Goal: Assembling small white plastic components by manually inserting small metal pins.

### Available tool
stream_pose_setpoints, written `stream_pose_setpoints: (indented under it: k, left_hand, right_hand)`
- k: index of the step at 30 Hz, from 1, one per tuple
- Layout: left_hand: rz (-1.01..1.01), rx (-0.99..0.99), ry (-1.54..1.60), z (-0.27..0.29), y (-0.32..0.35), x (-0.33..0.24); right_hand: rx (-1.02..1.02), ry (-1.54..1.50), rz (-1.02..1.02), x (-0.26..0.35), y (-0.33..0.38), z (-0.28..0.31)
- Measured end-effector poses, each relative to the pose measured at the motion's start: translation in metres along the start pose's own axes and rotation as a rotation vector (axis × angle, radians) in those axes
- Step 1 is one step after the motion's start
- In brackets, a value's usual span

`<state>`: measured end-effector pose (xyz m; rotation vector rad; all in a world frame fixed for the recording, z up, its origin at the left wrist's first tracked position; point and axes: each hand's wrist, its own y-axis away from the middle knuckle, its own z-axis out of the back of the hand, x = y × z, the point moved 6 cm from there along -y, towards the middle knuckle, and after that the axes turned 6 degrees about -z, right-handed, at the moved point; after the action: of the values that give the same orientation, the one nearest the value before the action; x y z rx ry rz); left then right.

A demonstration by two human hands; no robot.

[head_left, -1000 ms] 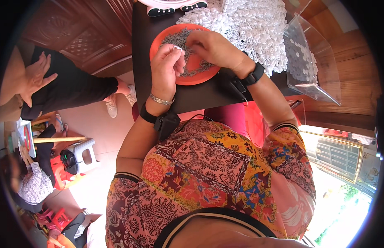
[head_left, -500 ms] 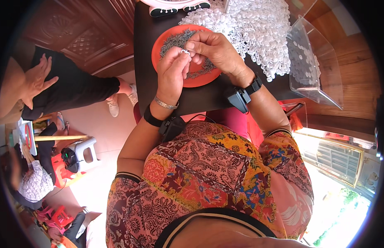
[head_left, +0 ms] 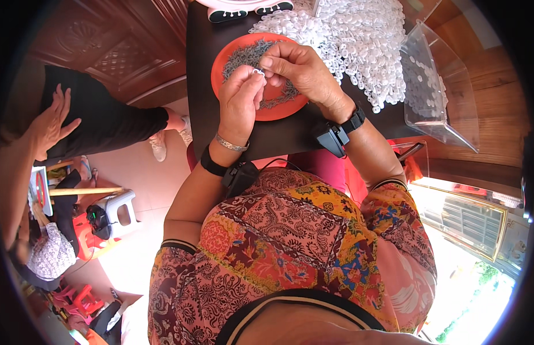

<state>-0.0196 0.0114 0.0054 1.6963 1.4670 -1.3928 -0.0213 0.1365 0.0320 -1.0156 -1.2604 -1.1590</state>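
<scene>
Okay, so the left hand (head_left: 241, 92) has thumb and fingertips clamped on a small white piece (head_left: 258, 72), up over the red-orange plate (head_left: 285, 115). The right hand (head_left: 301, 72) is right beside it, thumb and fingers bent inward, but I can't tell whether they're closed on anything.

Little grey pieces (head_left: 244, 56) are scattered across the plate, and a big heap of white pieces (head_left: 365, 46) sits on the table (head_left: 202, 98) just past it, near a clear bin (head_left: 421, 95).

Handling-wise, I'd guess the white one is light, stiff plastic, kinda slick and easy to drop, though probably not fragile. I'd pinch it by the outer edge, fingertips only, since a fuller grip would just cover it up.
</scene>
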Motion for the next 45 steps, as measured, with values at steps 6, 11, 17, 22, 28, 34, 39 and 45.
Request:
stream_pose_setpoints:
  k: [6, 11, 17, 22, 28, 34, 39, 45]
  left_hand:
    - [0.019, 0.009, -0.036, 0.001, 0.002, 0.0]
    - [0.003, 0.051, -0.051, -0.003, 0.002, 0.003]
    - [-0.04, 0.015, -0.11, -0.004, 0.001, 0.006]
    - [0.044, 0.056, -0.135, -0.008, -0.007, 0.011]
    - [0.029, 0.054, -0.08, -0.004, -0.012, 0.004]
    - [0.053, 0.024, -0.033, -0.003, -0.01, 0.006]
    - [0.047, 0.034, -0.018, -0.005, -0.009, 0.007]
    - [0.068, 0.035, -0.001, -0.006, -0.009, 0.008]
  right_hand:
    - [0.019, 0.01, 0.02, -0.001, 0.002, -0.004]
    - [0.016, 0.061, 0.069, 0.001, 0.003, -0.004]
    - [0.013, 0.045, 0.132, 0.003, 0.005, -0.004]
    - [-0.019, 0.083, 0.154, 0.003, 0.004, 0.012]
    - [-0.392, 0.754, 0.209, 0.014, 0.011, 0.109]
    - [-0.326, 1.131, 0.031, -0.013, 0.018, 0.127]
    - [-0.295, 1.356, -0.009, -0.027, 0.007, 0.123]
    - [-0.382, 1.31, 0.067, -0.025, 0.004, 0.126]
